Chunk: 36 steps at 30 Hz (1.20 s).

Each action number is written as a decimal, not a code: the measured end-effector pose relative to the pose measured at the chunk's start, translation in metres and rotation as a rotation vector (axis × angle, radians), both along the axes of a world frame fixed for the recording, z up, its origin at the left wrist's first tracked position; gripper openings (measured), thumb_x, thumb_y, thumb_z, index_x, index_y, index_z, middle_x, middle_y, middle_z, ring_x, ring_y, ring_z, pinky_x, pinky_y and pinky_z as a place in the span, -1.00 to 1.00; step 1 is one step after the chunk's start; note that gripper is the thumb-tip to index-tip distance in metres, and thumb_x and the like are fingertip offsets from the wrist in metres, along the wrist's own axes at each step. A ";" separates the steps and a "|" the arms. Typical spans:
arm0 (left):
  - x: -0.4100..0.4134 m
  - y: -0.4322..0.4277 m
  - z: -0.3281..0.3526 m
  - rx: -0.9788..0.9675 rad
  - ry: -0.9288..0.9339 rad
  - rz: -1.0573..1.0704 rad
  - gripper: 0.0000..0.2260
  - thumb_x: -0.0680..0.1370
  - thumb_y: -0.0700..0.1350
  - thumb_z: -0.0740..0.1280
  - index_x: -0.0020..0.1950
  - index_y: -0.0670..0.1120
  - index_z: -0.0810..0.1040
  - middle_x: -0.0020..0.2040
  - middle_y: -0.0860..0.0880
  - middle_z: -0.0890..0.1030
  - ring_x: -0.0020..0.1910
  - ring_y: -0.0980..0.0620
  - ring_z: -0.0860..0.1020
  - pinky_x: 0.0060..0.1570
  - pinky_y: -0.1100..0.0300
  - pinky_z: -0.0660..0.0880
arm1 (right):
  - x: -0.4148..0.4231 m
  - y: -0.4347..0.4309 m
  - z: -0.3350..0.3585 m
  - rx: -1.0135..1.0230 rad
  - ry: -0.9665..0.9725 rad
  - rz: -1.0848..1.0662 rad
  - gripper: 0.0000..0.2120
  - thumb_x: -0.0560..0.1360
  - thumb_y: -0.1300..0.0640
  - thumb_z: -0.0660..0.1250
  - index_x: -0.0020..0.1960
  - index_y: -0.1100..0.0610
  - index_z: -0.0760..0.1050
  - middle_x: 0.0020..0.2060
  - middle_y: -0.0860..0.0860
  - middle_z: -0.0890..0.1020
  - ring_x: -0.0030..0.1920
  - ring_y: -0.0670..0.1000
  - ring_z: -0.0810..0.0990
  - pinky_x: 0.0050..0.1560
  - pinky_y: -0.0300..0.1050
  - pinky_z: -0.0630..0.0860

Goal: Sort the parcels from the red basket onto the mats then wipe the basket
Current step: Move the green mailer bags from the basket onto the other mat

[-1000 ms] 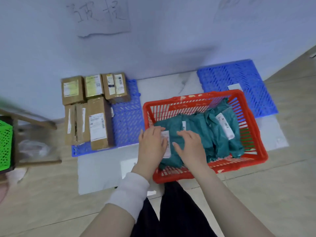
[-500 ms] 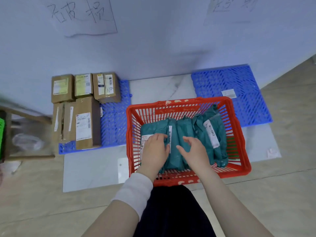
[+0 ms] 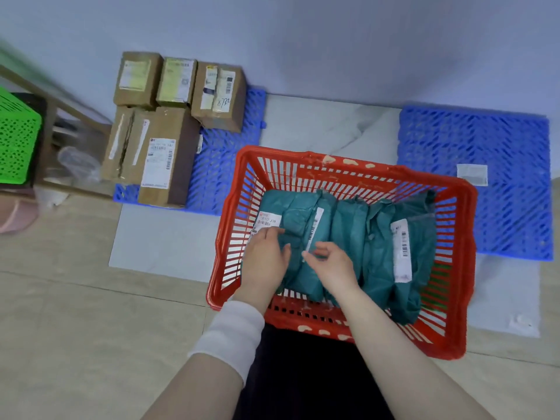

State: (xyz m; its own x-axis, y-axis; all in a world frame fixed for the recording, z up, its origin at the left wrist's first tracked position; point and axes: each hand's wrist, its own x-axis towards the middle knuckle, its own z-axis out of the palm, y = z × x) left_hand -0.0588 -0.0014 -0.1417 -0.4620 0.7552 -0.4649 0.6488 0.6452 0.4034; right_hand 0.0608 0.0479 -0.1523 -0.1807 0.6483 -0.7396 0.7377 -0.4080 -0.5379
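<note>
Both hands down in the red basket (image 3: 466, 253); left hand (image 3: 266, 259) flat on a teal parcel (image 3: 291, 219), fingers loose; right hand (image 3: 333, 262) curled over its neighbour (image 3: 315, 237), grip unclear.

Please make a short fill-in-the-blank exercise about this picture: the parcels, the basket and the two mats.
1. The teal bag parcels lie inside the ____ basket.
2. The cardboard boxes stand on the ____ blue mat.
3. The right blue mat carries only one small white ____.
4. Both hands, left and right, are over the ____.

Missing words: red; left; label; basket
</note>
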 end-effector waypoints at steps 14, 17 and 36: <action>-0.028 -0.005 -0.021 0.057 -0.067 0.187 -0.65 0.56 -0.07 0.24 0.34 -0.08 0.38 0.31 -0.04 0.46 0.28 0.01 0.42 0.20 0.15 0.37 | -0.073 -0.004 -0.070 -0.066 -0.058 -0.177 -0.67 0.43 0.05 0.42 0.07 0.24 0.52 -0.14 0.09 0.61 0.02 0.11 0.59 0.14 -0.06 0.49; -0.030 -0.006 -0.013 0.088 -0.118 0.234 -0.66 0.55 -0.09 0.25 0.33 -0.07 0.39 0.30 -0.03 0.47 0.29 0.02 0.42 0.23 0.13 0.40 | -0.078 -0.004 -0.066 -0.043 -0.051 -0.103 -0.77 0.48 0.07 0.35 0.04 0.18 0.62 -0.12 0.06 0.64 0.01 0.06 0.58 0.08 -0.14 0.47; -0.028 -0.021 0.011 0.197 -0.259 0.332 -0.68 0.56 -0.09 0.25 0.32 -0.07 0.40 0.28 -0.01 0.48 0.23 0.06 0.45 0.13 0.26 0.39 | -0.049 0.002 -0.033 0.088 0.015 -0.187 -0.84 0.41 0.14 0.44 -0.27 0.13 0.49 -0.30 -0.03 0.57 -0.20 -0.01 0.51 -0.21 -0.21 0.40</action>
State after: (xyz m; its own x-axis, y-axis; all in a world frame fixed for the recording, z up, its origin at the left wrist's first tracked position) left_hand -0.0871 -0.0225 -0.1307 -0.5815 0.6717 -0.4590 0.2820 0.6956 0.6607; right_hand 0.0114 0.0502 -0.1853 -0.0620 0.7337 -0.6766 0.6454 -0.4876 -0.5879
